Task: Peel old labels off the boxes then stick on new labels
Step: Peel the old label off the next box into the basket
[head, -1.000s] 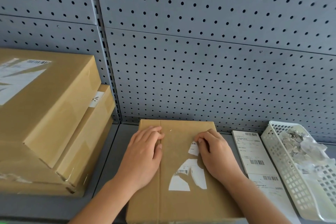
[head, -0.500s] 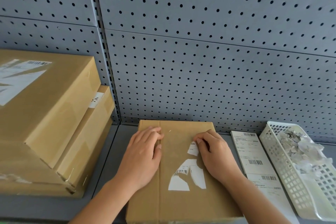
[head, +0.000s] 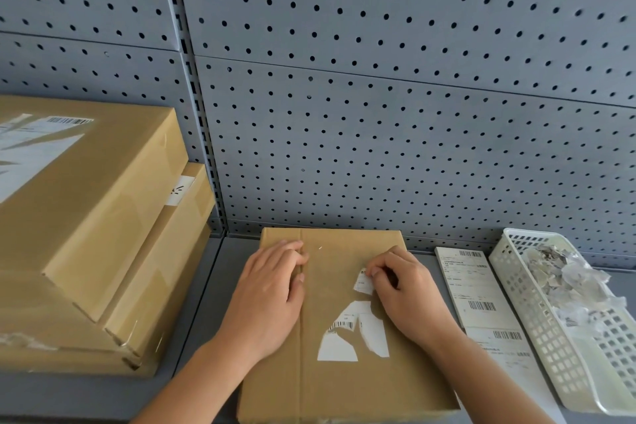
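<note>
Left edge cuts the stacked boxes (head: 86, 217), right edge the basket (head: 537, 337). Print on label sheets (head: 481, 303) too small to read — right hand (head: 409, 299) covers part of torn scrap (head: 362, 284).

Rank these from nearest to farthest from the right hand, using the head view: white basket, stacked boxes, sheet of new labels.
1. Sheet of new labels, just right of the right hand.
2. White basket, farther right.
3. Stacked boxes, far left.
</note>
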